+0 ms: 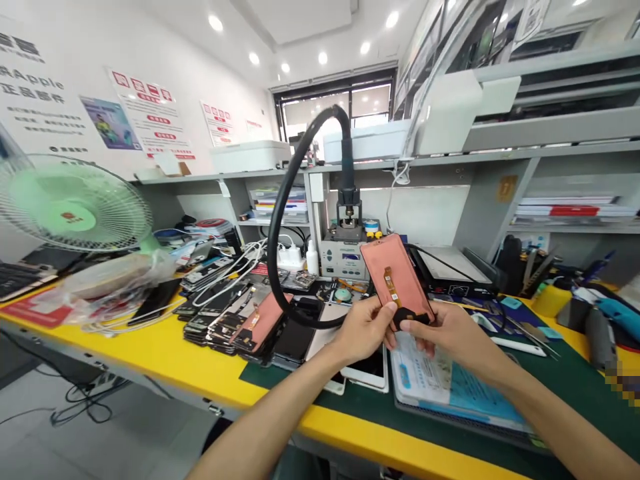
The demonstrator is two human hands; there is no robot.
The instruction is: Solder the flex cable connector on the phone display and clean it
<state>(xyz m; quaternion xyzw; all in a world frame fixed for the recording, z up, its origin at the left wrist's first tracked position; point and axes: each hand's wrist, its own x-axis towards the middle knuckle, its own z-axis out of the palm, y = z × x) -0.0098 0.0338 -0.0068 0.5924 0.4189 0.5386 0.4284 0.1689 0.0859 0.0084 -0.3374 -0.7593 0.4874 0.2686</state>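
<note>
A pink phone screen panel point(399, 277), its back showing an orange flex cable point(390, 283) and a black strip along the lower end, is held up tilted over the bench. My left hand point(364, 328) grips its lower left corner, fingers closed. At the lower right corner my right hand point(445, 330) pinches it near the black strip. Below the hands lie a white phone point(367, 372) and a blue-and-white packet point(450, 383). Another pink panel point(263, 323) rests on the stacked phone parts at the left.
A thick black hose point(275, 233) arches up left of the panel from a grey machine point(344, 259). Farther left are phone part stacks point(220, 320) and a green fan point(75, 207). Tweezers and tools point(535, 333) lie right on the green mat point(575, 393).
</note>
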